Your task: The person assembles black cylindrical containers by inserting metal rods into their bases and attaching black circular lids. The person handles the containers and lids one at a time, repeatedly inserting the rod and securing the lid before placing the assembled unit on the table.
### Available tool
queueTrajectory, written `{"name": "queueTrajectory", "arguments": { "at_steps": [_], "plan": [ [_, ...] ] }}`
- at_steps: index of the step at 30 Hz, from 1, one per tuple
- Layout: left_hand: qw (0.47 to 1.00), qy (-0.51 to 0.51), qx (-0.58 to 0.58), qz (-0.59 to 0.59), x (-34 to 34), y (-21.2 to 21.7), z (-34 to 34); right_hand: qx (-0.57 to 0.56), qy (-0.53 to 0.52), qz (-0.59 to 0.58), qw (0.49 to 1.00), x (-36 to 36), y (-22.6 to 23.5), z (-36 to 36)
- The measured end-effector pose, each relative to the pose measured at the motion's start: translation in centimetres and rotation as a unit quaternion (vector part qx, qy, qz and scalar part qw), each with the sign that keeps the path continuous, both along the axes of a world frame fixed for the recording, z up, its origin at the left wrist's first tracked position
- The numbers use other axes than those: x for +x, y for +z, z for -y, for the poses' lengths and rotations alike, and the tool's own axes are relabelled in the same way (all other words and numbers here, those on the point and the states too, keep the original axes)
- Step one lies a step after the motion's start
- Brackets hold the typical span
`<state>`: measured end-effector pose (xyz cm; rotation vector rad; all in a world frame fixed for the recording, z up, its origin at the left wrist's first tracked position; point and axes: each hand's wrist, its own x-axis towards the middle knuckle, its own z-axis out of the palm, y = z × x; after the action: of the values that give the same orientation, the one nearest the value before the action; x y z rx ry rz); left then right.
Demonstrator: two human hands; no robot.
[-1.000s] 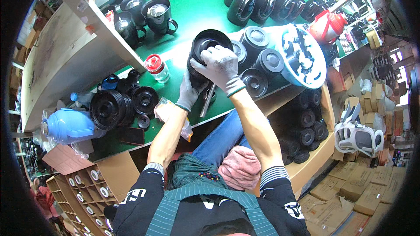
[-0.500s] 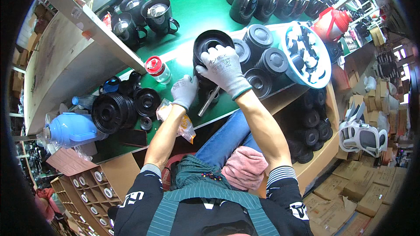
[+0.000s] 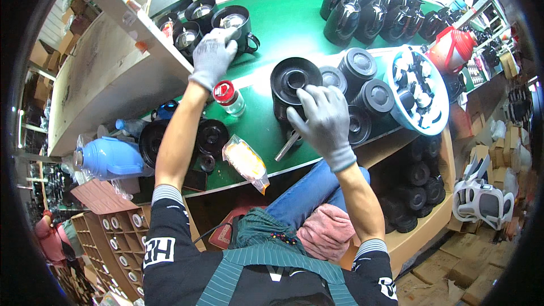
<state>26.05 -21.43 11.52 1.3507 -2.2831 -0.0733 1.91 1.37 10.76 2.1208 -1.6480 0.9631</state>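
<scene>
Both my hands wear grey gloves. My left hand [image 3: 214,59] reaches to the far left, its fingertips overlapping the near wall of a black handled jug body [image 3: 249,37]; whether they touch it cannot be made out. My right hand [image 3: 326,119] is beside a round black part with a raised centre ring [image 3: 281,82], which stands upright in front of me. Its fingers are apart, with the fingertips at the part's near right rim. A metal rod-like handle [image 3: 287,147] sticks out below that part. Left of it stands a clear jar with a red lid [image 3: 226,94].
Black ridged lids [image 3: 377,96] stand stacked at the right, beside a light-blue basin [image 3: 441,113] of small parts. Shiny black jug shells [image 3: 343,25] stand at the back. A plastic packet [image 3: 245,161] and a blue jug [image 3: 107,158] lie nearer left. A metal frame post [image 3: 139,28] slants across the left.
My left hand has left the round black part's side and moved up and left to the black jug bodies. My right hand has drawn back from the part's centre to its right rim.
</scene>
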Motion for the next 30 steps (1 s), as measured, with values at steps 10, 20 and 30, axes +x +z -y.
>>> {"name": "queueTrajectory", "arguments": {
  "at_steps": [10,20,30],
  "plan": [
    [0.995,-0.002,-0.057,0.087,2.2,-7.4,12.4,0.090,0.085,0.112,0.986,-2.4,-1.7,-11.7],
    [0.957,-0.192,-0.214,-0.031,0.2,14.2,-8.7,-0.058,0.099,0.066,0.991,-0.7,9.1,-7.5],
    [0.899,-0.435,-0.036,-0.045,1.0,12.4,-28.5,0.067,0.107,0.134,0.983,1.6,9.6,-18.0]
  ]
}}
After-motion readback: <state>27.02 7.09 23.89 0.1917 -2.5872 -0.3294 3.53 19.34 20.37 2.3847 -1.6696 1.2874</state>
